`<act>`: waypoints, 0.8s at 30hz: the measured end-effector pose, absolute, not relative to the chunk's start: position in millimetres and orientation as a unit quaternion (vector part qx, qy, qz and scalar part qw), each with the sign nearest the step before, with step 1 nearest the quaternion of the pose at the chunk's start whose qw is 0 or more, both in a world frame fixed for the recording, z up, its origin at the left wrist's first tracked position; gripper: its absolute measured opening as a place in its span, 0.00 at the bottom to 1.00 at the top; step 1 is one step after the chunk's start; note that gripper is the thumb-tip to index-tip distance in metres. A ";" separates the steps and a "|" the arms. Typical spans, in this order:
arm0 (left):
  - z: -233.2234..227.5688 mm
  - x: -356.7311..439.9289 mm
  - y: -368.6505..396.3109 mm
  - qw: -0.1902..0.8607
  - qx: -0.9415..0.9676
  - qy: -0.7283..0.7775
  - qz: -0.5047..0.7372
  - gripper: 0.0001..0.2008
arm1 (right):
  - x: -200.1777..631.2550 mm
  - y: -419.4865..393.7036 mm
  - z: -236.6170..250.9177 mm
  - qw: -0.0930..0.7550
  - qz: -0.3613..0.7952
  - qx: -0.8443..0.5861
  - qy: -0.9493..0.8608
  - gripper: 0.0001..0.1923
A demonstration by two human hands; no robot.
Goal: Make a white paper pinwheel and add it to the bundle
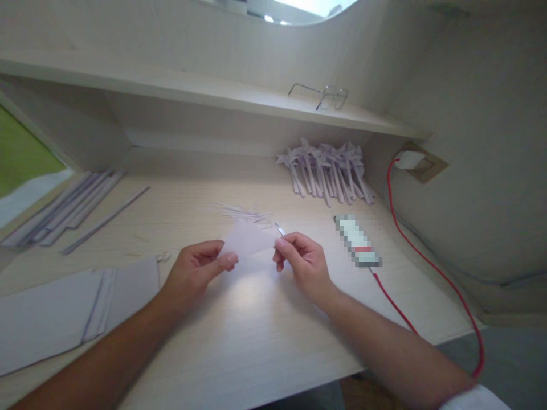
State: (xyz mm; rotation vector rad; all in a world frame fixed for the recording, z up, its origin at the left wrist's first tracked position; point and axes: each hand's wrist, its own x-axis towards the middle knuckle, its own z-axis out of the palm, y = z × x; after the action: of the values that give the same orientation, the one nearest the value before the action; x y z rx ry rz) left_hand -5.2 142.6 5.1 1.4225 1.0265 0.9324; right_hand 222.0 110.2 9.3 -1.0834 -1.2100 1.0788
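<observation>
A small sheet of white paper [248,240] is held up over the desk, pinched at its left edge between the thumb and fingers of my left hand [199,265]. My right hand [304,263] is closed at the paper's right corner. From its fingertips sticks up a thin metal blade [280,229]; its handle is hidden in the hand, so I cannot tell the tool's exact kind. Just behind the sheet lies a small heap of thin paper strips [245,213].
Several pinwheel-like paper shapes on sticks [329,171] lie at the back right. A phone [358,242] with a red cable [431,259] is to the right. Paper sheets [47,313] and long folded strips [68,208] lie left. Glasses [331,97] rest on the shelf [192,91].
</observation>
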 end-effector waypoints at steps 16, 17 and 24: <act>9.9 -2.0 141.4 0.534 0.621 0.423 0.388 0.14 | 222.4 107.8 4.9 0.559 0.452 -0.454 -0.527 0.12; 9.8 -1.8 141.4 0.536 0.620 0.422 0.388 0.13 | 222.2 107.9 4.7 0.559 0.454 -0.454 -0.525 0.12; 15.9 1.3 139.3 0.528 0.621 0.432 0.386 0.13 | 221.8 108.7 3.7 0.563 0.472 -0.448 -0.509 0.10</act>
State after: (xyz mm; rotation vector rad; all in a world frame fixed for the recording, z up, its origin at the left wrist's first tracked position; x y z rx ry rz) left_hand 1.3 139.3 15.9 1.4828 1.0321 0.9217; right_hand 221.8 108.7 3.7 -1.0551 -1.1989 1.1115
